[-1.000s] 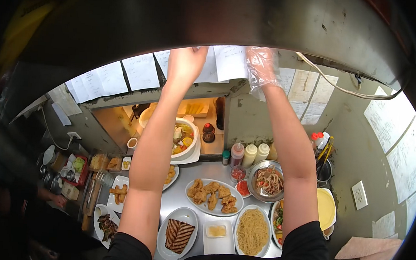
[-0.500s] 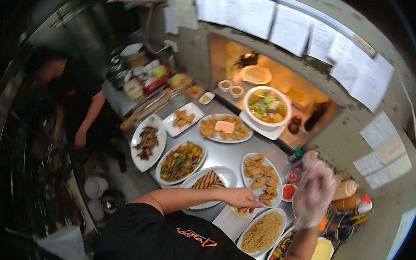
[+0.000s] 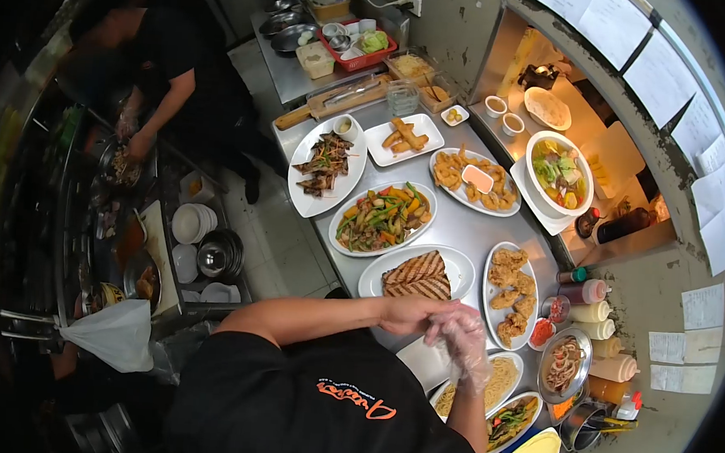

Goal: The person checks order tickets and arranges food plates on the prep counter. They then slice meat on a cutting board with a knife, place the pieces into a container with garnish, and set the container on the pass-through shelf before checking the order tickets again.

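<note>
My bare left hand [image 3: 409, 314] meets my right hand [image 3: 465, 346], which wears a clear plastic glove, in front of my chest. The left fingers are drawn together against the glove and partly hidden by it. My right fingers are curled; what they close on, if anything, is hidden. Just beyond the hands lies an oval plate [image 3: 465, 270] with grilled meat [image 3: 417, 276]. Under and beside the gloved hand are a white rectangular plate [image 3: 426, 365] and a plate of noodles [image 3: 500, 380]. Fried chicken [image 3: 505, 300] on an oval plate is to the right.
Several more filled plates stand on the steel counter [image 3: 453, 232], including stir-fried vegetables [image 3: 384, 218]. A soup bowl [image 3: 559, 174] sits at the pass window. Sauce bottles [image 3: 598, 311] line the right wall. At left, a co-worker [image 3: 169, 57] bends over a pan [image 3: 120, 166].
My raised gloved right hand has come down and left to meet my left hand. My view has shifted, showing more of the left side. The co-worker's hands are now over a pan.
</note>
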`<action>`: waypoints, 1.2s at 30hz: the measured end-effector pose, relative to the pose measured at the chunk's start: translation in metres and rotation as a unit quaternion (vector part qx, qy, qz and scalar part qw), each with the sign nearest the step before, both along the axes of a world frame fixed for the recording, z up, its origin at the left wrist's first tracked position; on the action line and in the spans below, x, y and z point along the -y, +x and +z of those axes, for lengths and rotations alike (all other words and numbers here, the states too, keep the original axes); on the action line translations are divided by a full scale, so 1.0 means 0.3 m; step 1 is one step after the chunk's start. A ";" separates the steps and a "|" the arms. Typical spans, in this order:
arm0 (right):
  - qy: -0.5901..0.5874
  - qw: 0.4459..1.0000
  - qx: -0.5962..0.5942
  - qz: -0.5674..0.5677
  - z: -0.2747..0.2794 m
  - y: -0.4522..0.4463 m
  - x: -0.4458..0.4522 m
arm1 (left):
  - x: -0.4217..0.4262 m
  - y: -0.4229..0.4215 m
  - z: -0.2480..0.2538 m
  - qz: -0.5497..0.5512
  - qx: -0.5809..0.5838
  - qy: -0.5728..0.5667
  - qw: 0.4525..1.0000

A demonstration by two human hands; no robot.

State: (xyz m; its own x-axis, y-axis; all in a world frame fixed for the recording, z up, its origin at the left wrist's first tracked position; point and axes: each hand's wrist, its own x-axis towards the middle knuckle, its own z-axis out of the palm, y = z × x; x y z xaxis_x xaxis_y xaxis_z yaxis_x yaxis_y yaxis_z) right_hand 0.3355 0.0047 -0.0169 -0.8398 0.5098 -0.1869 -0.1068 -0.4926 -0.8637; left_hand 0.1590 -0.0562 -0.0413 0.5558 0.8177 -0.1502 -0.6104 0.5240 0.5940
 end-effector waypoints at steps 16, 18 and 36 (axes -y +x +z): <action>0.118 0.971 0.163 -0.126 0.162 -0.379 -0.017 | -0.239 -0.779 0.118 0.266 -0.343 0.224 0.872; 0.176 0.960 0.202 -0.083 0.177 -0.458 -0.043 | -0.255 -0.813 0.080 0.231 -0.335 0.229 0.884; 0.344 0.871 0.347 -0.052 0.298 -0.650 -0.119 | -0.746 -1.220 0.159 0.242 -0.313 0.223 0.891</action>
State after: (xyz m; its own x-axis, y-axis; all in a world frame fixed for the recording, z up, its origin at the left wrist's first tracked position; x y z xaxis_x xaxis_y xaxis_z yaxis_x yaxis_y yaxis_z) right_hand 0.1404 0.0402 0.0724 -0.5878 0.7687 -0.2521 0.5460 0.1470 -0.8248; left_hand -0.2069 0.1675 0.0064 0.0439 0.9947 0.0925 -0.1764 -0.0834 0.9808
